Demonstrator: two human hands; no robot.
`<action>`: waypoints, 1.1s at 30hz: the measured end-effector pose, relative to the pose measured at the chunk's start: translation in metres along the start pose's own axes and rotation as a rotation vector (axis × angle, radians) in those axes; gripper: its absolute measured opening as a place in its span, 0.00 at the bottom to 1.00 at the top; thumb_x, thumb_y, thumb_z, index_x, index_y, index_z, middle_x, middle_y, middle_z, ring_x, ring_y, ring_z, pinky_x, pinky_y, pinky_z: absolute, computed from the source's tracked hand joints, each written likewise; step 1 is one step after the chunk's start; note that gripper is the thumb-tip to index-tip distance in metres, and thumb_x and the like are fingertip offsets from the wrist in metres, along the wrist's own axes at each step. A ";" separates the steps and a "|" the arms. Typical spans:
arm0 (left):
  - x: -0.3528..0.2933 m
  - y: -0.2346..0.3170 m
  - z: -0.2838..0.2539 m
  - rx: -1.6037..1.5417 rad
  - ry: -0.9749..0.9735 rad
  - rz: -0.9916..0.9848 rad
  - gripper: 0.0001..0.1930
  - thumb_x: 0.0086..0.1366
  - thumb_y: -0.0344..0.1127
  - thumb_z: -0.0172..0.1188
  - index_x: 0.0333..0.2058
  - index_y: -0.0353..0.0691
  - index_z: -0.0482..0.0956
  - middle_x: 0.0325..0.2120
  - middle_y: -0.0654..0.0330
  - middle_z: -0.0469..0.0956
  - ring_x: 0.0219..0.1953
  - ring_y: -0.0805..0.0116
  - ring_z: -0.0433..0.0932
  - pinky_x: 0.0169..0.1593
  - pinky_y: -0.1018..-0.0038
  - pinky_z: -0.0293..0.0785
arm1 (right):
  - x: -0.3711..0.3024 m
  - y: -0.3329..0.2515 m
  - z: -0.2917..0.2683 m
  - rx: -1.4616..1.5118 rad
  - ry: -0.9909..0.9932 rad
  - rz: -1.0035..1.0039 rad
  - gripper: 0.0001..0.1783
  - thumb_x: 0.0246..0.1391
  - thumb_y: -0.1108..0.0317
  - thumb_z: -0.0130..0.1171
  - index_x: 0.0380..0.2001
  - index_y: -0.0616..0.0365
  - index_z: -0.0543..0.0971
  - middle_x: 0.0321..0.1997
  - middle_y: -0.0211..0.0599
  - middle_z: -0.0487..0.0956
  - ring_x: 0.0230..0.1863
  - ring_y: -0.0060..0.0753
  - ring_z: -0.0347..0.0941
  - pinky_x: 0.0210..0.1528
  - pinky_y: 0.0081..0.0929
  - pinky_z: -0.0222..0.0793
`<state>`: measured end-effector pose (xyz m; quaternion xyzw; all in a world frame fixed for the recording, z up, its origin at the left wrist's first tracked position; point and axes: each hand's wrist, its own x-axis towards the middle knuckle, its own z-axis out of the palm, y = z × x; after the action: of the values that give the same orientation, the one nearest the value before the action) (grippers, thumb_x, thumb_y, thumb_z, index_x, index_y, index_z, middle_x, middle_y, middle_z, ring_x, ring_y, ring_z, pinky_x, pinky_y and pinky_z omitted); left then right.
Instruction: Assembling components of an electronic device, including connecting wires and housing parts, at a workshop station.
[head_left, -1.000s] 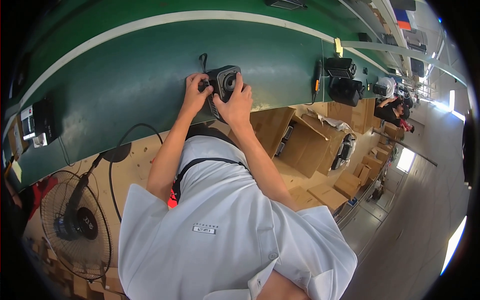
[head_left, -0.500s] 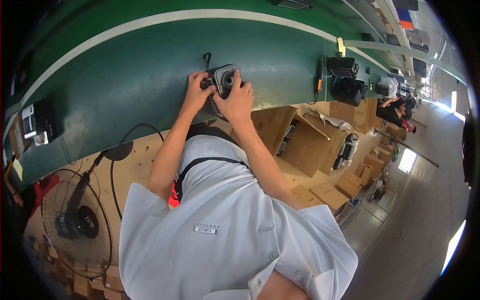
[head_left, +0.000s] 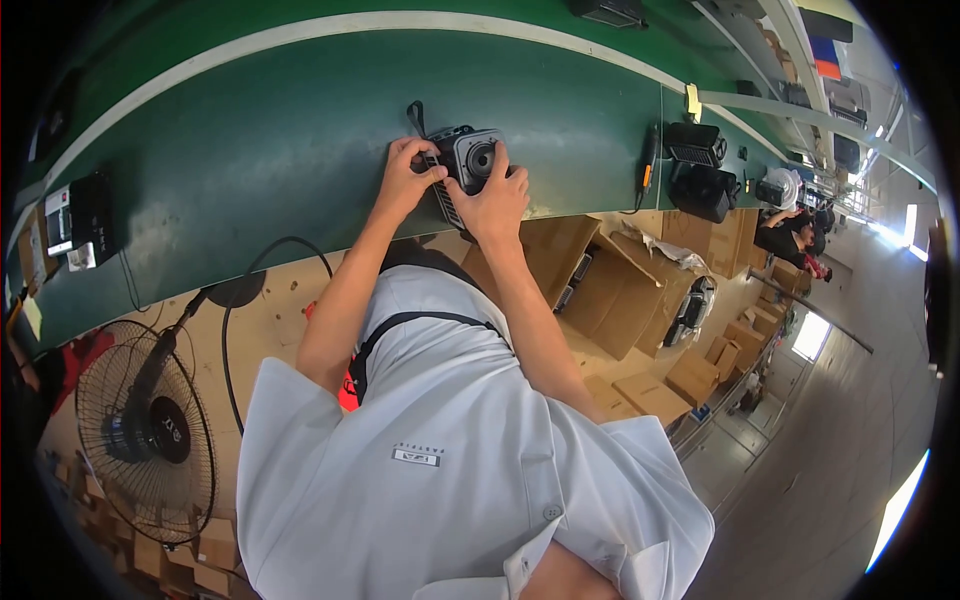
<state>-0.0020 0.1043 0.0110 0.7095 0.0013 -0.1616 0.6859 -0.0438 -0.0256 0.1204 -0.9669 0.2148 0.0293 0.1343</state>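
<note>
A boxy grey-and-black device (head_left: 466,156) with a round, lens-like part on its face rests on the green workbench (head_left: 290,150), close to its near edge. From its far left corner a black strap loop (head_left: 416,115) sticks up. My right hand (head_left: 493,205) grips the device from the near right, fingers along its right side and thumb at its near left. At the device's left side, my left hand (head_left: 402,186) is closed in a pinch by the slotted panel. Whatever small part lies between those fingertips is hidden.
To the right on the bench lie a black-and-orange tool (head_left: 648,168) and black boxy devices (head_left: 703,190). Black items (head_left: 85,225) sit at the far left. A fan (head_left: 150,430) stands left of me; open cardboard boxes (head_left: 620,295) are below the bench at right.
The view has shifted slightly, so the device and both hands appear a little farther right. The left fingertips have moved slightly along the device's left side; the right hand keeps its grip.
</note>
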 end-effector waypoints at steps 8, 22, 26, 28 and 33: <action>0.006 -0.007 0.000 -0.094 0.011 -0.040 0.23 0.51 0.36 0.75 0.48 0.47 0.82 0.53 0.59 0.70 0.46 0.64 0.72 0.54 0.69 0.72 | 0.013 -0.006 -0.006 0.034 0.013 -0.071 0.54 0.40 0.42 0.74 0.66 0.57 0.63 0.48 0.59 0.70 0.50 0.60 0.71 0.52 0.50 0.70; -0.003 0.033 0.003 0.457 0.110 0.224 0.20 0.54 0.37 0.71 0.47 0.47 0.81 0.53 0.54 0.71 0.56 0.51 0.69 0.57 0.59 0.69 | 0.046 0.150 -0.004 1.852 -0.469 0.604 0.36 0.64 0.36 0.48 0.58 0.56 0.73 0.54 0.46 0.80 0.50 0.47 0.79 0.56 0.47 0.73; -0.023 0.080 0.023 0.890 -0.107 0.513 0.30 0.52 0.49 0.71 0.51 0.39 0.77 0.53 0.51 0.72 0.62 0.48 0.63 0.61 0.50 0.59 | 0.057 0.165 0.006 1.857 -0.437 0.672 0.34 0.64 0.37 0.48 0.53 0.58 0.74 0.45 0.49 0.81 0.42 0.50 0.81 0.47 0.48 0.79; -0.035 0.093 0.037 0.961 -0.260 0.478 0.38 0.50 0.54 0.72 0.52 0.33 0.74 0.51 0.49 0.77 0.65 0.49 0.60 0.65 0.50 0.52 | 0.064 0.174 0.016 1.864 -0.441 0.688 0.34 0.66 0.38 0.45 0.54 0.59 0.73 0.46 0.51 0.81 0.42 0.54 0.82 0.47 0.51 0.80; -0.037 0.075 0.051 1.175 -0.339 0.440 0.39 0.47 0.53 0.74 0.52 0.31 0.74 0.45 0.49 0.81 0.63 0.53 0.65 0.66 0.50 0.51 | 0.074 0.175 0.033 1.628 -0.447 0.702 0.33 0.70 0.41 0.37 0.57 0.62 0.70 0.47 0.52 0.81 0.39 0.54 0.83 0.38 0.45 0.82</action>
<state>-0.0315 0.0586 0.0922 0.9149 -0.3409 -0.1008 0.1911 -0.0511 -0.1992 0.0368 -0.4247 0.4199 0.0947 0.7965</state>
